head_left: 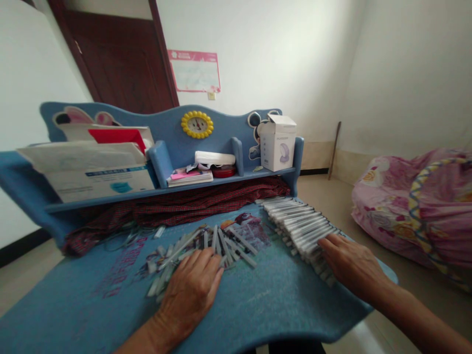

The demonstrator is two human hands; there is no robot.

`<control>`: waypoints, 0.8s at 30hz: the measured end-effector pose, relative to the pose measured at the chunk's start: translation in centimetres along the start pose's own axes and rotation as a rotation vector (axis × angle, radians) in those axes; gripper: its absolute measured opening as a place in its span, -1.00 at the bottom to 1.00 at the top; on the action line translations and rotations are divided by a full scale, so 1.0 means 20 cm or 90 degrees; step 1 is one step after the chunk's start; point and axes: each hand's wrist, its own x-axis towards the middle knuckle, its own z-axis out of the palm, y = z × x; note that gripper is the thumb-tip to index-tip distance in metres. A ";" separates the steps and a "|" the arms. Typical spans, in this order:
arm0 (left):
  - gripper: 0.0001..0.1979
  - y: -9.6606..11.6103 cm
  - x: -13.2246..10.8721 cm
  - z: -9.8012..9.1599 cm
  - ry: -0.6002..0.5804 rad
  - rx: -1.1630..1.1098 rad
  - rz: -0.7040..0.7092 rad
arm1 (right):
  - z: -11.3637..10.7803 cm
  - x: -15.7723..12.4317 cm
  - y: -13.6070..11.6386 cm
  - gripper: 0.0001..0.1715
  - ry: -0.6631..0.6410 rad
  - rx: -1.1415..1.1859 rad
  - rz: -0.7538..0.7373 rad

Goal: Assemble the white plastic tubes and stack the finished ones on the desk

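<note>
On the blue desk lies a loose pile of short translucent plastic tubes [228, 246] that look like pen parts, some with dark ends. My left hand [195, 285] lies palm down over the near side of this pile, its fingers stretched out and resting on the pieces. To the right, white pens [295, 221] with dark tips are stacked side by side in a long slanting row. My right hand [350, 260] is at the near end of that row, its fingers bent and closed on a pen there. Its thumb and the held end are mostly hidden.
A blue shelf [165, 162] rises along the desk's back, holding a white box [278, 142], papers and a mask carton [106, 182]. A red checked cloth [206, 199] lies below it. Right of the desk stands a pink floral-covered bundle [387, 196]. The desk's rounded edge [391, 275] is near my right wrist.
</note>
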 end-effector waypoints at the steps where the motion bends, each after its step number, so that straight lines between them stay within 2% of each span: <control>1: -0.85 0.00 0.00 0.00 0.003 0.001 0.007 | 0.00 0.00 0.00 -0.78 0.003 -0.002 -0.001; 9: -0.85 0.03 0.01 -0.04 -0.002 -0.025 0.026 | -0.01 0.02 0.00 -0.73 -0.016 0.006 -0.002; 17: -0.84 0.05 -0.03 -0.01 0.006 -0.052 0.038 | 0.00 0.03 0.02 -0.69 -0.048 -0.002 -0.004; 24: -0.84 0.07 -0.02 -0.03 0.017 -0.068 0.052 | 0.00 0.07 0.04 -0.66 -0.053 -0.010 -0.026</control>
